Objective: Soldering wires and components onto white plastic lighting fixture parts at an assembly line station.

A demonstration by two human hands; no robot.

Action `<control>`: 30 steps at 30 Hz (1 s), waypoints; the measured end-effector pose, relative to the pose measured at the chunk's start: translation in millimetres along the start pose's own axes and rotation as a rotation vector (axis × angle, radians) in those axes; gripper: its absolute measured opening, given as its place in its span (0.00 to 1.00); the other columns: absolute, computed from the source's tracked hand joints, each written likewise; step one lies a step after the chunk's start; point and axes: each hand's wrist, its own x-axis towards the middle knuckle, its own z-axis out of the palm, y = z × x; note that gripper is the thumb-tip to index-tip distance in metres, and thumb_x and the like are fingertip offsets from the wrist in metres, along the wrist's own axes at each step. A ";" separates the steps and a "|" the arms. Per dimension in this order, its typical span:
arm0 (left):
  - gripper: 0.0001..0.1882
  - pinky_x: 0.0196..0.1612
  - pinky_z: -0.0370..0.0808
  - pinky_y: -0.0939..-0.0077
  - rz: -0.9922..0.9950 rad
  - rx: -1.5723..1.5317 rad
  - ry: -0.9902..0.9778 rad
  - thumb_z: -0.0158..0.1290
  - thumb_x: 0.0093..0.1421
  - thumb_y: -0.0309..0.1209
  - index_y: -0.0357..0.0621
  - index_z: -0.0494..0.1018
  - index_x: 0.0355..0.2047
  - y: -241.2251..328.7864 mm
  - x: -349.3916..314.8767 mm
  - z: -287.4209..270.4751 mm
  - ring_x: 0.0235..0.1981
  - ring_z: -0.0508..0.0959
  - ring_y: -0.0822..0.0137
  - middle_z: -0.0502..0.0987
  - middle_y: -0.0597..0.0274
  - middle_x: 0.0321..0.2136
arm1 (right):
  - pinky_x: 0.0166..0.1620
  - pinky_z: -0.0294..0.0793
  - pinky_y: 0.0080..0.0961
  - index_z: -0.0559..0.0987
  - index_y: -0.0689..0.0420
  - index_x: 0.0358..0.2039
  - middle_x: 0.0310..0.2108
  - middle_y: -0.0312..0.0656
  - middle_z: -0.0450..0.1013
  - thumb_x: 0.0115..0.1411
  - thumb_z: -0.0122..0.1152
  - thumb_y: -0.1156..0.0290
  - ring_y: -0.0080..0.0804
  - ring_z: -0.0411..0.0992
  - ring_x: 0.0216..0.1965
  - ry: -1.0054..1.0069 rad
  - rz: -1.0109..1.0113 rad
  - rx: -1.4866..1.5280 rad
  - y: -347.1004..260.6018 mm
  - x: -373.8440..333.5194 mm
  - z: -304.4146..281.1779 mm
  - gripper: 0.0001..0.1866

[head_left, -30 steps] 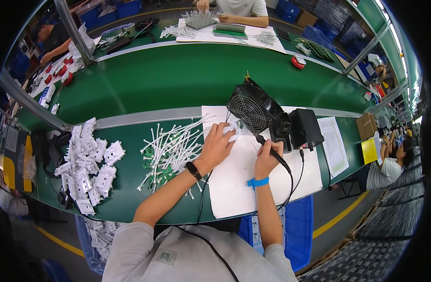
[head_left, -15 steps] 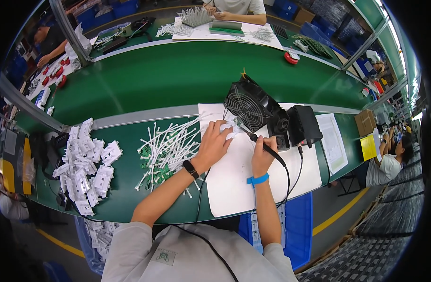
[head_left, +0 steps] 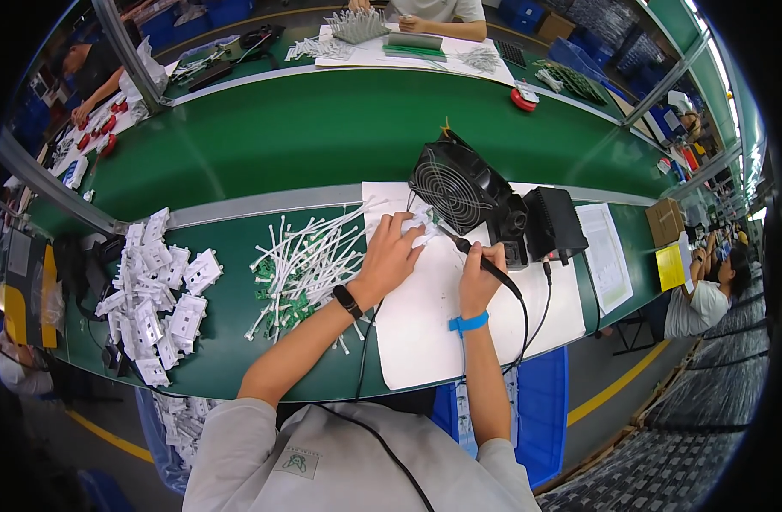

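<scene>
A soldering iron [head_left: 462, 244] is held like a pen in my right hand [head_left: 480, 277], its tip pointing up and left. That tip meets a small white plastic part [head_left: 423, 224], where the exact contact is too small to make out. My left hand [head_left: 391, 260] has its fingers closed on the white part, pressing it over a white sheet [head_left: 425, 333]. Just behind the part stands a black fan [head_left: 451, 188] with a round wire grille. Left of my left hand lies a heap of white wires with small green boards [head_left: 301, 269].
White plastic housings [head_left: 148, 299] are piled at the left. A black power unit [head_left: 555, 224] stands right of the fan, beside a printed paper [head_left: 604, 256]. Blue bins [head_left: 540, 418] sit below the table edge. Across the green belt [head_left: 306, 128] another person works.
My hands and the soldering iron stay at nearly the same place on the white part. The whole view has shifted slightly. Across the belt, the other person's hands have moved apart.
</scene>
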 end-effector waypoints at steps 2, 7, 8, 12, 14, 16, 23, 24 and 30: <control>0.19 0.53 0.72 0.59 -0.001 0.000 -0.003 0.63 0.56 0.26 0.40 0.78 0.49 0.2 0.0 -0.5 0.52 0.71 0.48 0.72 0.50 0.53 | 0.27 0.63 0.23 0.68 0.60 0.26 0.17 0.37 0.68 0.67 0.60 0.72 0.20 0.65 0.21 -0.020 0.021 0.005 2.0 -0.6 0.8 0.14; 0.18 0.54 0.72 0.60 0.006 -0.020 0.007 0.63 0.57 0.26 0.39 0.78 0.49 -0.4 -0.6 -0.2 0.52 0.71 0.48 0.71 0.50 0.53 | 0.29 0.62 0.24 0.67 0.59 0.26 0.19 0.37 0.66 0.67 0.59 0.73 0.21 0.62 0.23 0.051 0.044 0.001 3.8 -0.6 -2.5 0.14; 0.18 0.54 0.72 0.60 0.003 -0.024 0.003 0.63 0.57 0.26 0.39 0.78 0.49 -0.6 -0.4 -0.1 0.52 0.71 0.48 0.71 0.50 0.53 | 0.29 0.61 0.24 0.67 0.59 0.26 0.20 0.36 0.65 0.67 0.59 0.73 0.21 0.61 0.24 0.077 0.044 0.028 5.9 1.5 -4.7 0.14; 0.18 0.55 0.72 0.61 0.003 -0.035 -0.002 0.62 0.57 0.26 0.38 0.78 0.49 -0.9 -1.7 2.4 0.54 0.70 0.48 0.71 0.49 0.53 | 0.29 0.59 0.21 0.67 0.58 0.27 0.22 0.31 0.62 0.69 0.57 0.73 0.17 0.59 0.25 0.111 0.045 0.133 4.4 -2.6 -24.6 0.13; 0.18 0.56 0.72 0.61 0.012 -0.035 0.009 0.63 0.57 0.25 0.38 0.78 0.49 -2.1 -2.0 2.0 0.54 0.70 0.47 0.71 0.49 0.53 | 0.29 0.58 0.19 0.67 0.58 0.27 0.23 0.32 0.62 0.70 0.57 0.73 0.17 0.60 0.25 0.177 0.021 0.128 2.1 -1.8 -37.2 0.13; 0.18 0.56 0.72 0.61 0.024 -0.038 0.018 0.63 0.57 0.25 0.38 0.78 0.49 -1.3 -1.2 1.1 0.55 0.70 0.47 0.70 0.49 0.54 | 0.27 0.57 0.18 0.66 0.57 0.28 0.25 0.33 0.63 0.70 0.57 0.73 0.16 0.59 0.25 0.253 -0.044 0.099 -1.3 2.1 -53.8 0.13; 0.22 0.60 0.70 0.57 0.168 0.021 0.066 0.63 0.54 0.23 0.41 0.75 0.51 0.9 0.5 -2.8 0.59 0.68 0.47 0.69 0.50 0.54 | 0.29 0.59 0.21 0.65 0.58 0.28 0.25 0.32 0.60 0.71 0.58 0.69 0.19 0.59 0.26 0.357 -0.128 -0.004 -12.1 40.4 -99.7 0.15; 0.23 0.61 0.70 0.57 0.177 0.016 0.080 0.63 0.54 0.23 0.42 0.74 0.51 2.6 1.9 -2.8 0.59 0.68 0.47 0.69 0.50 0.54 | 0.30 0.60 0.22 0.66 0.59 0.28 0.25 0.32 0.60 0.71 0.58 0.69 0.20 0.59 0.27 0.350 -0.147 -0.022 -4.8 47.9 -102.2 0.16; 0.21 0.60 0.71 0.57 0.212 -0.015 0.144 0.62 0.55 0.24 0.42 0.75 0.51 6.4 0.6 -5.3 0.58 0.69 0.47 0.70 0.50 0.54 | 0.31 0.62 0.20 0.68 0.59 0.28 0.23 0.32 0.64 0.71 0.60 0.69 0.17 0.61 0.27 0.243 -0.188 -0.140 0.9 64.4 -85.9 0.15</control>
